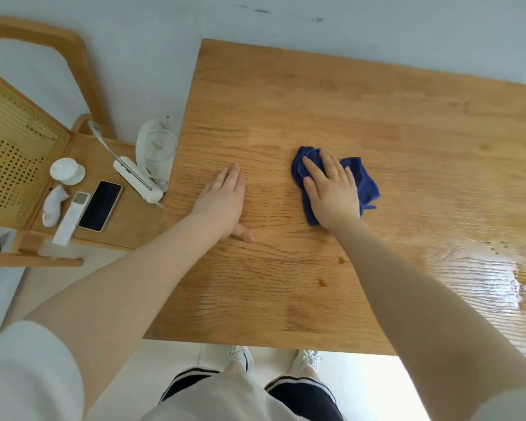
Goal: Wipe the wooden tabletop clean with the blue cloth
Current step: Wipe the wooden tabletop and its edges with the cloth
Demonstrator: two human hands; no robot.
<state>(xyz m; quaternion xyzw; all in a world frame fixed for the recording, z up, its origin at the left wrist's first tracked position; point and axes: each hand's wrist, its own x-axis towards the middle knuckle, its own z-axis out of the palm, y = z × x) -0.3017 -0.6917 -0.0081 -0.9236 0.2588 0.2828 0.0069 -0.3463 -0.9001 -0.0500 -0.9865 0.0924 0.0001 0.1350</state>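
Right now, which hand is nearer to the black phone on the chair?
Left. The left hand lies flat on the tabletop beside the chair with the phone; the right hand presses the blue cloth farther away.

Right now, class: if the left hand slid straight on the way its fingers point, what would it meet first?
Nothing, it seems: the left hand points across bare tabletop toward the far edge; the blue cloth lies off to its right.

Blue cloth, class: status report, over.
Right hand flat on blue cloth, pressing it to tabletop. Left hand flat on bare wood. Stains near front edge. Path clear.
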